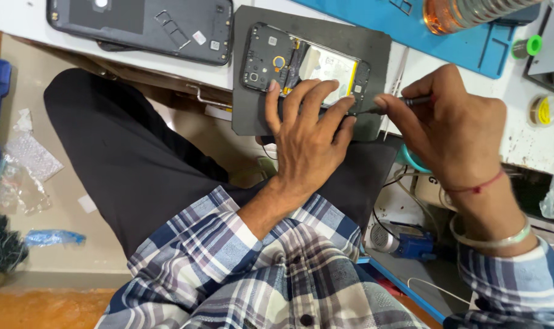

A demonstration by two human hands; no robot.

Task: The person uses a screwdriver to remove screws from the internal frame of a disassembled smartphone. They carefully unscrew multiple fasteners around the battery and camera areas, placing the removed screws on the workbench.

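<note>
My left hand (307, 137) presses flat on the opened phone (304, 64) atop the grey mat (374, 42), while my right hand (454, 119) pinches a screwdriver (390, 106) at its edge.

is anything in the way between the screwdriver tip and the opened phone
Nothing visible does. The right hand holds the screwdriver with its tip at the lower right edge of the opened phone. The left hand presses on the phone's lower edge just beside the tip, not across its path.
</note>
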